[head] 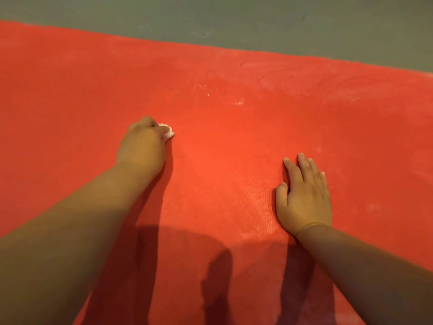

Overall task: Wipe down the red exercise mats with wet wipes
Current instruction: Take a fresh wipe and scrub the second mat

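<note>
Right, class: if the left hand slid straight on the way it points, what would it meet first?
Ahead of the left hand the way looks free: only red mat, perhaps a small white speck, then grey floor.

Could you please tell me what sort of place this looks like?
Probably a gym or exercise room, though little shows: a broad red mat lies on a plain grey floor, and the left hand presses a white wipe to it.

The left hand [143, 146], arm stretched toward centre-left, curls its fingers round a wipe [168, 133]. The right hand [304, 195] lies flat at right — fingers straight, palm down.
</note>
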Tool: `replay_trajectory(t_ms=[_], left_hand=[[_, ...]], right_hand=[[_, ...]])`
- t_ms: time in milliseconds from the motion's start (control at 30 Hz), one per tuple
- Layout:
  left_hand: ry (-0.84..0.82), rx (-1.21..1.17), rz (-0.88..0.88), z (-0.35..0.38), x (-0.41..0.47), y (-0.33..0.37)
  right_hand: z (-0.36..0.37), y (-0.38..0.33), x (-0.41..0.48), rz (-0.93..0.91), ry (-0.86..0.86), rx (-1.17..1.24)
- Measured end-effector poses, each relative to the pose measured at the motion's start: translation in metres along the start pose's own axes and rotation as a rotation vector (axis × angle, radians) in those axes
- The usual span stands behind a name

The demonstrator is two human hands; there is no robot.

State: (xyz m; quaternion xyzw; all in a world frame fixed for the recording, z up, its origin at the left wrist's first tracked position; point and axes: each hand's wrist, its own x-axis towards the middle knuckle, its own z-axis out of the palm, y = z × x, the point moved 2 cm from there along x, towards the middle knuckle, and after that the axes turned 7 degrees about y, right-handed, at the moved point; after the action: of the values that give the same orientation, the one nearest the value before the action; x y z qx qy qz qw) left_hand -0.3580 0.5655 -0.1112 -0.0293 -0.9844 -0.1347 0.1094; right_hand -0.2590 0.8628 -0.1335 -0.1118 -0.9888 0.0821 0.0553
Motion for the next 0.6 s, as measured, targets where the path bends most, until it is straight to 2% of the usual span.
replay_trajectory(t_ms=[33,67,167,233,267,300,400,433,467,533,600], left_hand=[[0.004,0.02,-0.037,-0.001,-0.012,0.007],[-0.007,0.024,0.002,-0.001,-0.03,0.022],[-0.172,-0.157,0.357,0.001,-0.097,0.065],[-0.165,-0.212,0.543,-0.003,-0.098,0.05],[-0.115,-0.189,0.494,-0.003,-0.085,0.031],[-0.049,-0.146,0.36,-0.006,-0.071,0.008],[0.131,-0.038,-0.222,-0.019,-0.042,-0.071],[0.158,-0.046,-0.374,-0.021,-0.041,-0.082],[0.166,-0.049,-0.444,-0.019,-0.041,-0.08],[0.126,-0.085,-0.378,-0.008,-0.045,-0.045],[0.063,-0.171,-0.146,0.006,-0.061,0.014]], right_hand=[[0.0,0.0,0.0,0.0,-0.002,-0.004],[0.001,0.0,0.0,0.0,-0.003,-0.007],[0.001,0.0,0.001,-0.004,-0.007,-0.009],[0.001,0.0,0.001,-0.007,-0.001,-0.009],[0.001,0.001,0.001,-0.01,0.001,-0.007],[0.001,0.001,0.002,-0.013,0.003,-0.004],[0.002,0.002,0.002,-0.001,0.003,-0.001],[0.002,0.002,0.002,0.004,0.002,-0.005],[0.003,0.002,0.002,0.006,-0.001,-0.008],[0.002,0.002,0.004,0.014,-0.007,-0.015],[0.001,0.001,0.005,0.017,-0.009,-0.022]])
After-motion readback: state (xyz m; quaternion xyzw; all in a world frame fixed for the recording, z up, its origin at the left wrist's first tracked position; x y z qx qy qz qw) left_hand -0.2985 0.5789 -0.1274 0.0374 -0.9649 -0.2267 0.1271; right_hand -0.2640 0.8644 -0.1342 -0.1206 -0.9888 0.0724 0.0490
